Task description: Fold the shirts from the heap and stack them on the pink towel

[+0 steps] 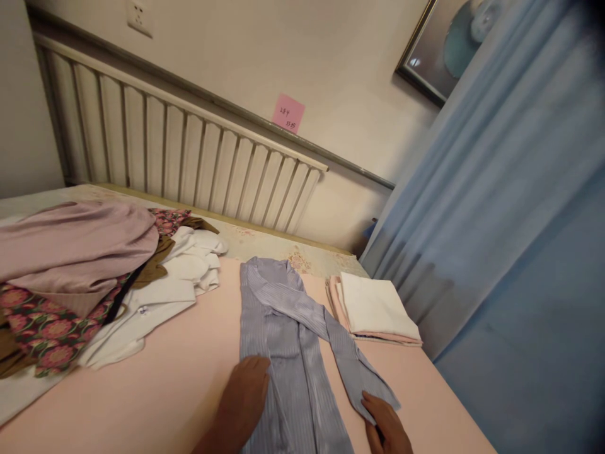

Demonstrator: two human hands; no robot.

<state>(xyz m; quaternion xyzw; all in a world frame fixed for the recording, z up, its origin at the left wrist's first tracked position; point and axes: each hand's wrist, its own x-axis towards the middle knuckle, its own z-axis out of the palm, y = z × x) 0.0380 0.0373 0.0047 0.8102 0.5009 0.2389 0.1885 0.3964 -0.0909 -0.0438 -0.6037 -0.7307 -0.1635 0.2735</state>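
A blue-grey striped shirt (283,340) lies lengthwise on the pink bed sheet, its collar toward the wall. One sleeve (347,350) crosses the upper front and slants out to the right. My left hand (246,391) is at the shirt's left edge, fingers bent together on the fabric; the fingertips are partly hidden. At the sleeve's cuff end, my right hand (385,422) is closed on the cloth, with the thumb beneath. The shirt's lower end runs out of view.
A folded stack of cloths (378,306), white on top, sits right of the shirt. Loose clothes (85,252) in mauve, floral, brown and white are heaped at left. Beyond the bed are a radiator (189,151) and wall; a blue curtain (472,208) hangs at right.
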